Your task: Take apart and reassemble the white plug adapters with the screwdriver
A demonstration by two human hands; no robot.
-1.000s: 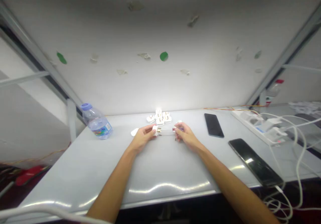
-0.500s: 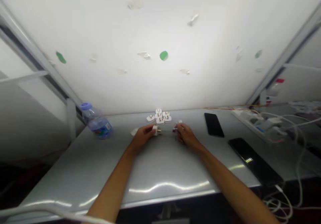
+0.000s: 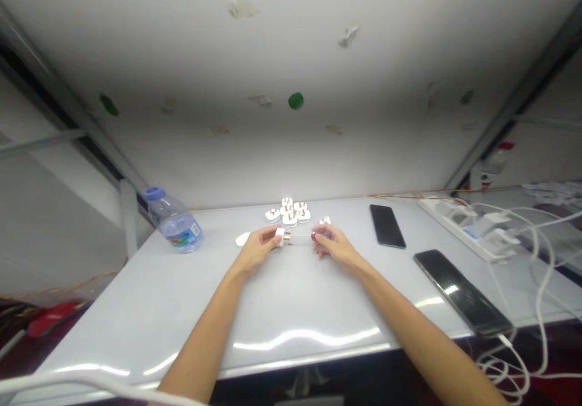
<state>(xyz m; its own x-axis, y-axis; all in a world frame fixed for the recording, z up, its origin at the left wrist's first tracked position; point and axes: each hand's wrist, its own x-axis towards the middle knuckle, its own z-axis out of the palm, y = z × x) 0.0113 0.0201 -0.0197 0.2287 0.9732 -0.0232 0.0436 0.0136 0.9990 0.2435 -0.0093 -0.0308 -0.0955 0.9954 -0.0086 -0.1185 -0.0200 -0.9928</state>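
Observation:
My left hand (image 3: 259,248) is closed on a white plug (image 3: 280,236), its metal pins pointing right. In my right hand (image 3: 334,242) is a screwdriver (image 3: 301,236), held by its handle near the red collar. The thin shaft runs left to the pin side of the plug; whether its tip touches a screw is too small to tell. Just beyond both hands, several white plugs (image 3: 290,219) lie clustered with pins up. Another white plug (image 3: 324,220) sits right behind my right hand. A white rounded piece (image 3: 242,239) lies beside my left hand.
A plastic bottle (image 3: 179,227) leans at the left on the grey table (image 3: 300,303). To the right lie a black phone (image 3: 387,226) and a larger one (image 3: 461,292) with a white cable. A white power strip (image 3: 473,230) holds several adapters. The wall stands close behind.
The table looks brighter and the wall darker. Both hands stay almost in place, and the screwdriver shaft shows more clearly between them.

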